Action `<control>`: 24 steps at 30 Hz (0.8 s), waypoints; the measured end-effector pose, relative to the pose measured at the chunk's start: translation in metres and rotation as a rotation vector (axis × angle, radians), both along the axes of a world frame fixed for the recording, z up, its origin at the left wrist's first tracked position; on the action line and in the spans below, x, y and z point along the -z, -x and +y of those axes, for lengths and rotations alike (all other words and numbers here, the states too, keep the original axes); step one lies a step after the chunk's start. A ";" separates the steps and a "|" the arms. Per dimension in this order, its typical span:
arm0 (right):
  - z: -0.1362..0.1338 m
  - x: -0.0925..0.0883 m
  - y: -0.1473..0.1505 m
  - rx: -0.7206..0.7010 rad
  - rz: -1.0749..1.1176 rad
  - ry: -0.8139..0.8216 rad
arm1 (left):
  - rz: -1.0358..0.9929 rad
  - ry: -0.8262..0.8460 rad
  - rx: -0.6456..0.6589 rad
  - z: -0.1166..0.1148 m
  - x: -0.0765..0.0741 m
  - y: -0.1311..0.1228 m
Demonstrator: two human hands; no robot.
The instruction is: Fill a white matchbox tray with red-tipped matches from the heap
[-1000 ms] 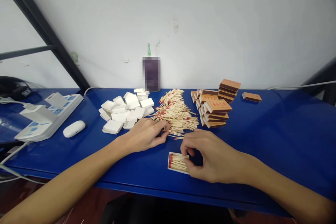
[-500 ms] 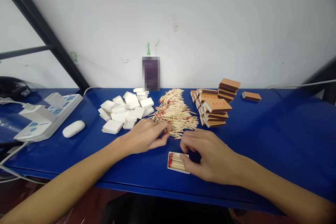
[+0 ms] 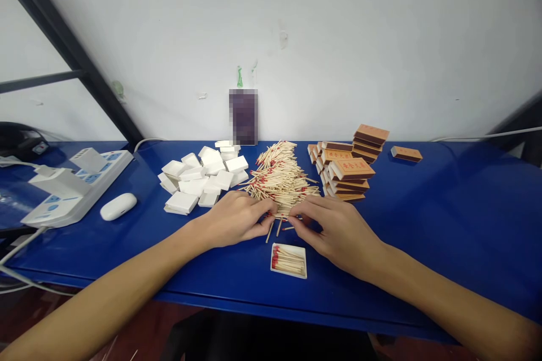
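Note:
A heap of wooden matches (image 3: 282, 177) with red heads lies in the middle of the blue table. At its near edge my left hand (image 3: 241, 217) is closed, thumb and forefinger pinching at matches, with a loose match slanting out below the fingertips. Facing it, my right hand (image 3: 334, 228) also has thumb and forefinger together at the same edge, touching matches; how many it grips is hidden. Just in front of both hands lies a white matchbox tray (image 3: 304, 275), partly filled with matches whose red heads point left. Neither hand touches it.
White trays (image 3: 193, 186) are heaped left of the matches. Orange-brown matchbox sleeves (image 3: 351, 168) stand stacked to the right, with one sleeve (image 3: 406, 154) apart. Farther left are a white earbud case (image 3: 118, 206) and a power strip (image 3: 80, 206) with cables. A wall stands behind.
My right hand has moved from the tray up to the heap's near edge and pinched its fingers together. A few matches now jut out from the heap. My left hand stays in place.

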State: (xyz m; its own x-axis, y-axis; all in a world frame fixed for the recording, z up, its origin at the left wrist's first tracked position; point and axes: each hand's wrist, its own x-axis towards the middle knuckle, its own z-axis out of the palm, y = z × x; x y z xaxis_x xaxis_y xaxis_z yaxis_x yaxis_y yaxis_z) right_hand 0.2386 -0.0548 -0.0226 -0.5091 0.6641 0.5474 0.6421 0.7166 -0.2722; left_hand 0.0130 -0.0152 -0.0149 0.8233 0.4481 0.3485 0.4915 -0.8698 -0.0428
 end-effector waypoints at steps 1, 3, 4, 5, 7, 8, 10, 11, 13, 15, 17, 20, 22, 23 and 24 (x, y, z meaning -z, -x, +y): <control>0.000 0.000 0.000 0.012 0.002 0.003 | -0.001 -0.001 -0.003 0.000 0.000 0.000; -0.001 0.000 0.000 0.037 0.008 0.008 | -0.005 0.002 -0.005 0.001 0.000 0.000; -0.001 0.000 0.001 0.045 0.007 0.011 | -0.008 0.005 -0.004 0.001 -0.001 0.001; -0.001 0.000 0.001 0.053 0.004 0.013 | -0.014 0.008 -0.005 0.001 -0.001 0.000; -0.001 -0.001 0.002 0.080 -0.004 0.023 | -0.032 0.015 -0.009 0.001 -0.001 0.000; -0.001 -0.001 0.003 0.101 -0.007 0.034 | -0.046 0.018 -0.010 0.000 -0.001 0.000; -0.001 -0.001 0.005 0.146 -0.014 0.068 | -0.084 0.013 -0.011 0.000 0.000 -0.001; -0.001 -0.001 0.005 0.167 -0.017 0.087 | -0.107 0.006 -0.014 0.001 0.000 -0.001; -0.001 -0.001 0.006 0.197 -0.021 0.118 | -0.160 -0.018 -0.026 0.001 0.001 -0.002; -0.001 -0.002 0.005 0.211 -0.012 0.134 | -0.221 -0.041 -0.041 0.002 0.001 -0.001; -0.002 -0.004 0.003 0.187 0.033 0.142 | -0.258 -0.018 -0.014 0.000 -0.001 -0.001; -0.004 -0.010 -0.002 0.096 0.171 0.115 | -0.235 0.120 0.137 -0.007 -0.004 -0.002; -0.006 -0.014 -0.004 0.048 0.249 0.067 | -0.199 0.230 0.231 -0.013 -0.005 -0.004; -0.007 -0.016 -0.005 0.033 0.272 0.044 | -0.187 0.272 0.252 -0.015 -0.005 -0.005; -0.008 -0.017 -0.005 0.021 0.284 0.028 | -0.177 0.307 0.259 -0.018 -0.004 -0.006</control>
